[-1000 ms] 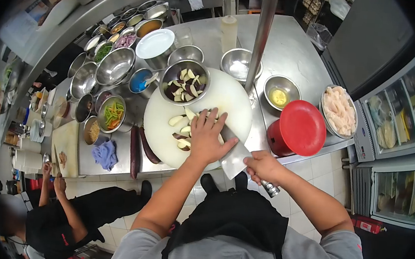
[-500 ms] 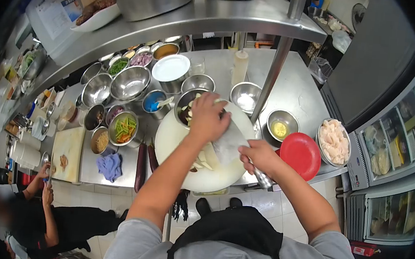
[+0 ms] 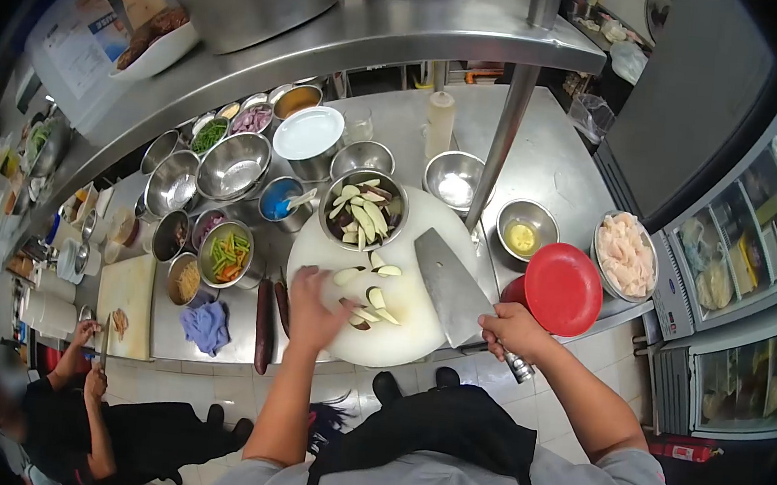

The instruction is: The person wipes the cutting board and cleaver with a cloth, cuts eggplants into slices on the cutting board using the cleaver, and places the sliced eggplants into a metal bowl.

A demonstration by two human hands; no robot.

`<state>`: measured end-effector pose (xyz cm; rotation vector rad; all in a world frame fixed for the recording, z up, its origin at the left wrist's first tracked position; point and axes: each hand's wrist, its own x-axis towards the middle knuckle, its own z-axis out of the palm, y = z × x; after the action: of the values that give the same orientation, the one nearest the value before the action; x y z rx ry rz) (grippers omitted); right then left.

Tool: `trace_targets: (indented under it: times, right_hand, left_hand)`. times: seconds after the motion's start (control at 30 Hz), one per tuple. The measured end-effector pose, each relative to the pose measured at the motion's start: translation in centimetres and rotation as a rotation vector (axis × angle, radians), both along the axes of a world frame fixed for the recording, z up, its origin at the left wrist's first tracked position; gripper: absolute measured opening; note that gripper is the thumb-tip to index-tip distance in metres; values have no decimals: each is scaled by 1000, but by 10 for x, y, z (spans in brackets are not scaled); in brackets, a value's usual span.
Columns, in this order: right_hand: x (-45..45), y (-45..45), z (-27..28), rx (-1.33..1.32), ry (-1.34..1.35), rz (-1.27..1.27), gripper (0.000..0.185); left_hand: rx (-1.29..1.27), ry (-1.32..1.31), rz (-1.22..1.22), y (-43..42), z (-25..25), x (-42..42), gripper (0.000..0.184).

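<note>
My right hand (image 3: pixel 512 333) is closed round the handle of a broad cleaver (image 3: pixel 445 284), whose blade lies flat over the right part of the round white cutting board (image 3: pixel 399 336). Fingers apart and slightly blurred, my left hand (image 3: pixel 313 308) is over the board's left side, beside several eggplant slices (image 3: pixel 377 299); I see nothing held in it. A steel bowl (image 3: pixel 325 211) at the board's far edge holds more cut eggplant (image 3: pixel 365 215). Two whole dark eggplants (image 3: pixel 264 324) lie left of the board.
A red plate (image 3: pixel 564 290), a bowl of pale meat slices (image 3: pixel 626 254) and a small bowl with yellow liquid (image 3: pixel 523 239) stand to the right. A shelf post (image 3: pixel 507 137) rises behind the board. Leftward are cut vegetables (image 3: pixel 228 254), a blue cloth (image 3: pixel 204 326) and a co-worker (image 3: pixel 113 431) holding a knife.
My left hand has come back from the bowl to the board's near left, exposing the eggplant in the bowl. The cleaver has moved away from the bowl, toward the board's right side.
</note>
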<state>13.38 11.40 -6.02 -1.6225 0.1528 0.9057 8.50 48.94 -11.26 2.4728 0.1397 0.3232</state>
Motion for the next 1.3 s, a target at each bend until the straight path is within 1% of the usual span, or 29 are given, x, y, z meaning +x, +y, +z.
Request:
trace_targets:
  times: [0.07, 0.1, 0.13, 0.17, 0.2, 0.23, 0.27, 0.33, 0.37, 0.4, 0.47, 0.5, 0.53, 0.6, 0.63, 0.7, 0.73, 0.8, 0.87, 0.93, 0.97, 1.03, 1.07, 1.13, 1.23, 1.3]
  right_hand:
    - [2, 7, -6, 19, 7, 19, 22]
    - [4, 14, -7, 11, 8, 68, 22]
    - [6, 21, -8, 6, 2, 117, 21]
    - [8, 27, -10, -8, 4, 136, 22]
    - [8, 32, -12, -7, 1, 145, 22]
    - [9, 35, -13, -25, 4, 171, 22]
    - [9, 37, -13, -43, 8, 199, 23]
    - [8, 37, -13, -39, 5, 215, 23]
    - [8, 37, -13, -33, 1, 216, 23]
    - [7, 37, -12, -30, 1, 223, 23]
    - [7, 37, -10, -30, -6, 256, 20]
    - [7, 36, -9, -30, -7, 266, 20]
    - [6, 36, -8, -41, -9, 300, 21]
    - [4, 38, -5, -48, 0, 345, 22]
    - [2, 39, -3, -36, 4, 347, 22]
    - [0, 40, 4, -24, 17, 355, 23]
    - [-1, 41, 9, -28, 11, 315, 23]
    - [-6, 37, 19, -33, 22, 278, 23]
    - [-2, 24, 26, -72, -20, 296, 24]
    - [0, 10, 2, -74, 15, 300, 25]
    - [-1, 10, -1, -48, 44, 320, 25]
    - [-8, 14, -2, -30, 106, 372, 25]
    - [-12, 22, -4, -32, 110, 377, 25]
    - [-18, 36, -15, 18, 97, 368, 25]
    - [-23, 58, -17, 37, 56, 396, 27]
    - [-25, 71, -17, 38, -6, 424, 25]
  left_hand:
    - [386, 114, -159, -36, 18, -11, 99]
    - [388, 214, -217, -42, 22, -3, 102]
    - [390, 219, -205, -43, 10, 7, 102]
    - [349, 136, -160, -40, -12, 22, 96]
    - [305, 54, -116, -45, -12, 32, 91]
    - [360, 29, -135, -50, -12, 37, 79]
    - [360, 27, -124, -54, -12, 42, 79]
    - [60, -96, -160, -64, -15, 42, 70]
    - [90, -200, -105, -74, -17, 41, 62]
    - [94, -199, -99, -82, -15, 38, 62]
    - [32, -206, 43, -98, -12, 32, 59]
    - [59, -244, 111, -105, -12, 29, 57]
    - [61, -242, 125, -108, -12, 27, 57]
    - [149, -302, 191, -109, -13, 20, 52]
    - [152, -294, 198, -105, -15, 17, 52]
    - [172, -246, 187, -95, -18, 10, 37]
    - [174, -237, 190, -90, -20, 7, 37]
    - [86, -229, 110, -83, -12, 0, 27]
    - [90, -232, 84, -79, -16, 0, 28]
    - [81, -230, 53, -80, -20, 1, 34]
    - [77, -225, 49, -86, -18, 0, 34]
    - [-10, -211, 140, -98, -15, -6, 33]
    - [-11, -207, 145, -104, -8, -10, 33]
    - [64, -246, 200, -114, 3, -15, 35]
    - [14, -277, 255, -109, -17, -12, 32]
    - [-66, -339, 276, -101, -15, -8, 30]
